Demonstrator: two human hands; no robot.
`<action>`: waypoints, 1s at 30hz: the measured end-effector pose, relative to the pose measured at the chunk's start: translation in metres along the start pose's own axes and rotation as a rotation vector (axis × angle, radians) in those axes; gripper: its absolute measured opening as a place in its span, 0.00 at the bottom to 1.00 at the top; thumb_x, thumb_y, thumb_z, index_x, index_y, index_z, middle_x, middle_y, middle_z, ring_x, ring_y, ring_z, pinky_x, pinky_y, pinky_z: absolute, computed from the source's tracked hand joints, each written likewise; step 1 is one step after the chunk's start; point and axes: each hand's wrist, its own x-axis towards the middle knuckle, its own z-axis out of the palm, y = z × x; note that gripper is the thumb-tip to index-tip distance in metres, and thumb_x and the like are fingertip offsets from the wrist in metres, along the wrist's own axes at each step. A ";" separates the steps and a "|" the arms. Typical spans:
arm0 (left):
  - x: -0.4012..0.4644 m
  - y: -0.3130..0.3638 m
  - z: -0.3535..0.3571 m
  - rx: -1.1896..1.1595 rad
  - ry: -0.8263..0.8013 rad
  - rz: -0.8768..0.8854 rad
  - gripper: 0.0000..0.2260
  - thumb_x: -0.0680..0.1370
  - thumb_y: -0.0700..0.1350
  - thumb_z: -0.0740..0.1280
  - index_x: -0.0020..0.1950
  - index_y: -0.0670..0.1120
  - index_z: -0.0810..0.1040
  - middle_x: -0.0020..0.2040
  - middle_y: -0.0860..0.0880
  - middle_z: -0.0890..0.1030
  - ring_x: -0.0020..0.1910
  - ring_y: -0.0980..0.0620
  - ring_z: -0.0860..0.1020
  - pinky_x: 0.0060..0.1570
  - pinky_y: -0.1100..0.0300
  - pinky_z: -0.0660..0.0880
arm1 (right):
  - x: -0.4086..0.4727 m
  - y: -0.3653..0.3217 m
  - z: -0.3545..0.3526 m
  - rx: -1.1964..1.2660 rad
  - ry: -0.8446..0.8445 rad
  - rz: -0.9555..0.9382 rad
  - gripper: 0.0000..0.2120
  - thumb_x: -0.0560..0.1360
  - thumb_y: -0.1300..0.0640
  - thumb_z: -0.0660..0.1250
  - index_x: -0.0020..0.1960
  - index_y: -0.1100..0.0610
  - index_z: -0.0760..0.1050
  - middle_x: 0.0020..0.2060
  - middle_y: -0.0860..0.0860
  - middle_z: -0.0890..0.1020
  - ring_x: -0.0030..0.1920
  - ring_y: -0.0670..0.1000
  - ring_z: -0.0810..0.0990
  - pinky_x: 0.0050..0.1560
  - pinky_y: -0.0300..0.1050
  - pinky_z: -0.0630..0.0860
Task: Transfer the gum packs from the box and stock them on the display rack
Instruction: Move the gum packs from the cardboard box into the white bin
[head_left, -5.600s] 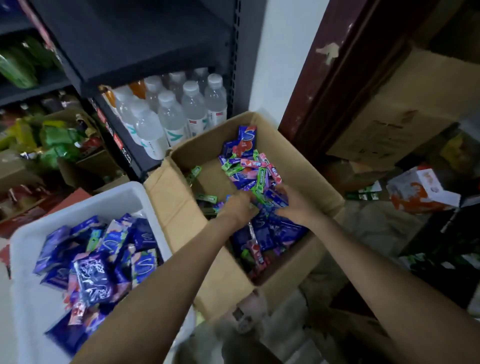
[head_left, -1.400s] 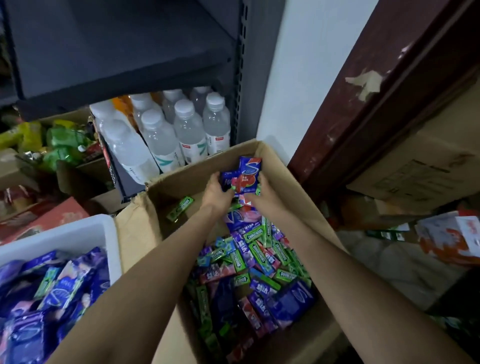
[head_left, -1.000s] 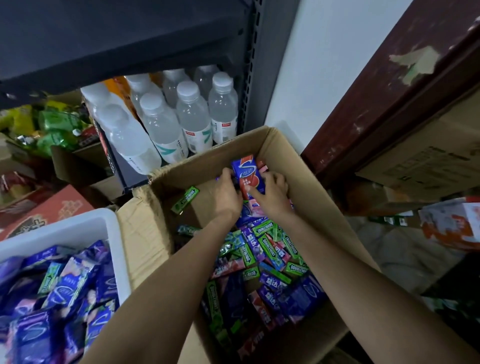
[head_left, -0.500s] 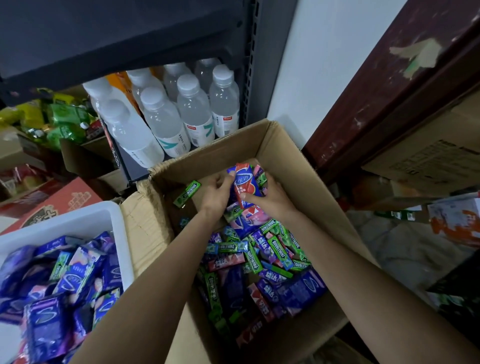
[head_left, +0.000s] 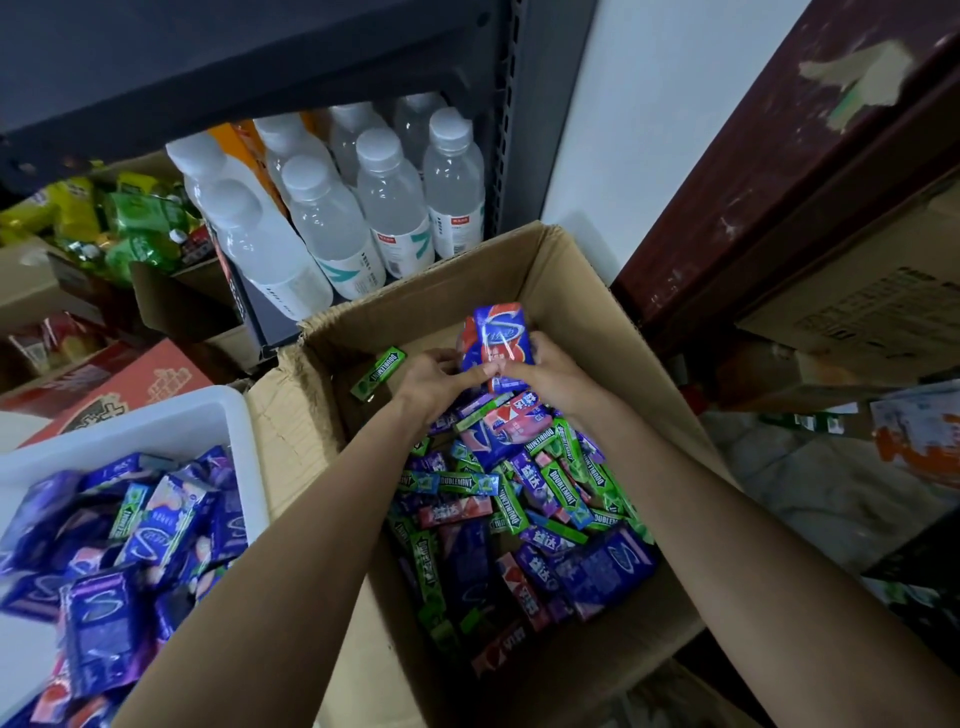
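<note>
An open cardboard box (head_left: 582, 291) in the middle holds a heap of loose gum packs (head_left: 519, 499), green, blue, purple and red. Both hands are at the far end of the heap. My left hand (head_left: 434, 382) and my right hand (head_left: 550, 376) together grip a blue and red gum pack (head_left: 498, 338), held upright just above the pile, thumbs meeting at its lower edge. One green gum stick (head_left: 378, 373) leans against the box's left inner wall.
A white plastic bin (head_left: 156, 423) at the left holds several blue and purple gum packs. Behind the box a dark metal shelf (head_left: 260, 57) carries water bottles (head_left: 389, 208). Snack bags and cartons stand at far left; a large carton (head_left: 872, 312) at right.
Both hands have lifted the blue and red pack slightly higher off the heap and closed in under it. The camera has tilted a little.
</note>
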 end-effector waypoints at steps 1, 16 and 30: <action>-0.001 0.002 0.000 0.013 -0.026 -0.002 0.29 0.70 0.45 0.74 0.67 0.38 0.69 0.59 0.44 0.79 0.49 0.49 0.79 0.43 0.61 0.77 | -0.001 0.000 0.000 0.030 0.015 0.004 0.12 0.77 0.57 0.66 0.58 0.56 0.67 0.50 0.55 0.79 0.44 0.52 0.80 0.49 0.48 0.77; -0.098 0.002 -0.012 -0.004 0.168 0.243 0.03 0.77 0.39 0.65 0.44 0.46 0.74 0.43 0.47 0.81 0.37 0.53 0.81 0.40 0.57 0.80 | -0.077 -0.019 0.010 0.008 0.206 -0.209 0.08 0.77 0.60 0.64 0.45 0.50 0.66 0.50 0.58 0.80 0.48 0.58 0.81 0.53 0.58 0.77; -0.214 -0.080 -0.209 0.002 0.420 0.348 0.28 0.70 0.43 0.68 0.68 0.54 0.67 0.48 0.43 0.82 0.42 0.42 0.82 0.47 0.46 0.80 | -0.136 -0.062 0.219 -0.300 0.029 -0.506 0.28 0.71 0.58 0.69 0.68 0.51 0.62 0.61 0.53 0.74 0.56 0.51 0.76 0.58 0.51 0.75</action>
